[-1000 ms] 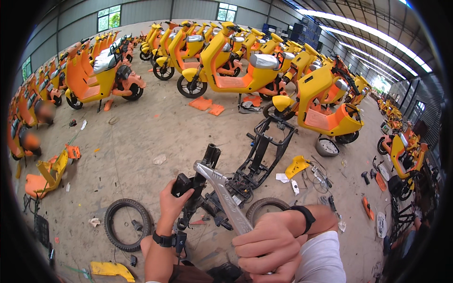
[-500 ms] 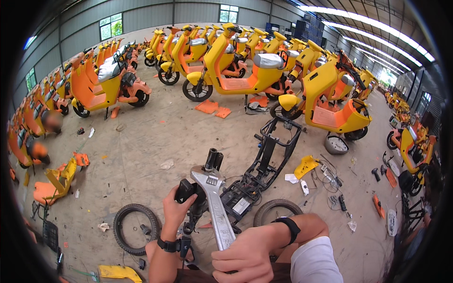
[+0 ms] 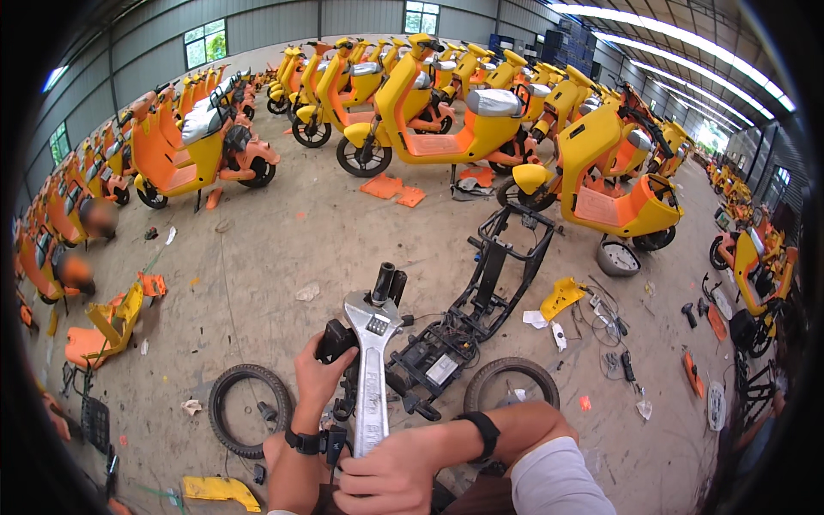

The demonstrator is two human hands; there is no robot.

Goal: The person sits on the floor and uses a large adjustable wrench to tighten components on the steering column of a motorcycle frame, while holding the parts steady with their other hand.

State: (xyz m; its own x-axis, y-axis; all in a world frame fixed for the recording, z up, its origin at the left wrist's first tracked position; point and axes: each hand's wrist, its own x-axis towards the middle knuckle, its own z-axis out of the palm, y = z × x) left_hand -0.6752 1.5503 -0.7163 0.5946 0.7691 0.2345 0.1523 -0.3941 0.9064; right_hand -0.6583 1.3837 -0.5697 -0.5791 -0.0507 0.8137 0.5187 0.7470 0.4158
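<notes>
A large silver adjustable wrench (image 3: 374, 369) stands nearly upright in front of me, with my right hand (image 3: 390, 472) closed around the lower end of its handle. The wrench head sits against a black metal tube assembly (image 3: 384, 281), its upper ends sticking up past the jaws. I cannot tell whether the jaws grip the tube. To the left of the wrench, my left hand (image 3: 318, 378) is closed on a black blocky part (image 3: 336, 342). The lower part of that assembly is hidden behind the wrench and my hands.
Beyond my hands lies a stripped black scooter frame (image 3: 481, 300). Tyres (image 3: 249, 410) rest on the floor at both sides. Yellow panels (image 3: 563, 298), cables (image 3: 605, 313) and orange pieces (image 3: 692, 373) are scattered around. Rows of yellow scooters (image 3: 446, 129) stand behind.
My right hand and the wrench handle have swung to the left, bringing the wrench more upright. My left hand still holds the black part.
</notes>
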